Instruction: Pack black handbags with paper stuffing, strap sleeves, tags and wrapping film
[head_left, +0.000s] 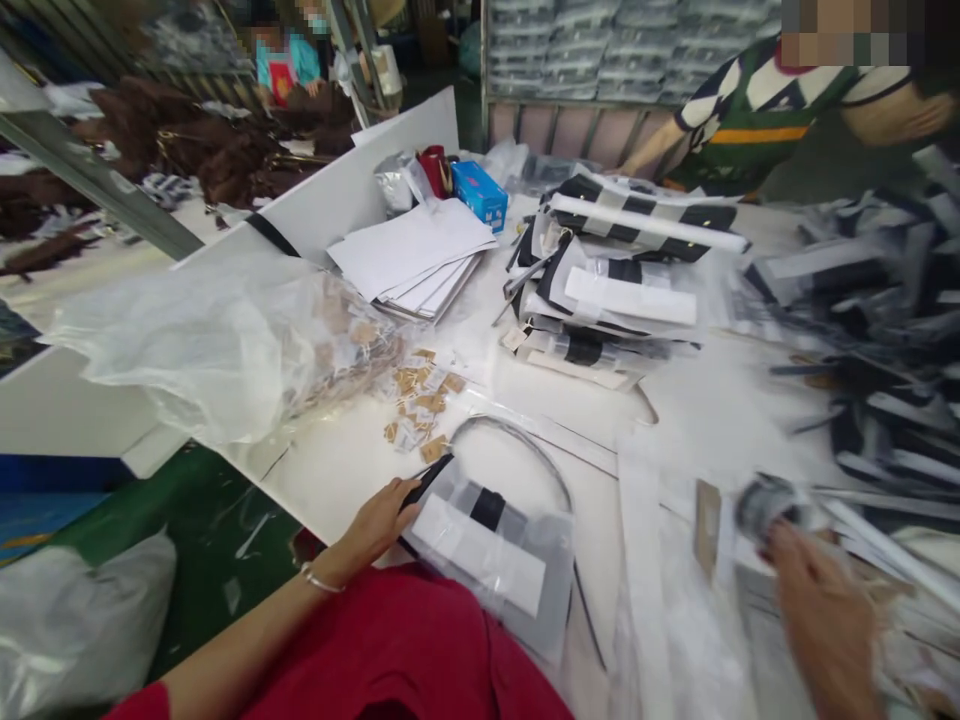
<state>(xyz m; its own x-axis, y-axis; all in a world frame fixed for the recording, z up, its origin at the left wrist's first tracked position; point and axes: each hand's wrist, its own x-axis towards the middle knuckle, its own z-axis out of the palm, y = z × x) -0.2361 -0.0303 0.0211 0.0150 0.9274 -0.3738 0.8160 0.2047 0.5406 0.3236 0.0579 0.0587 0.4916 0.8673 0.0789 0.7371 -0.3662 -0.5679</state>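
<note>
A bag [487,530] with clear panels, black trim and a white strip across its front lies close to my body. Its thin grey strap loops up behind it. My left hand [386,518] grips the bag's upper left edge, fingers closed over the black trim. Off to the right, my right hand [821,605] is blurred by motion, its fingers closed on a round grey roll of tape [769,508]. Several tan paper tags [424,390] with strings are scattered just beyond the bag.
Similar bags [630,290] are stacked further back. A large plastic bag [217,340], white sheets [420,250] and a blue box [480,195] occupy the left side. Black and grey pieces [862,270] are heaped at right. A co-worker [780,110] is across the table.
</note>
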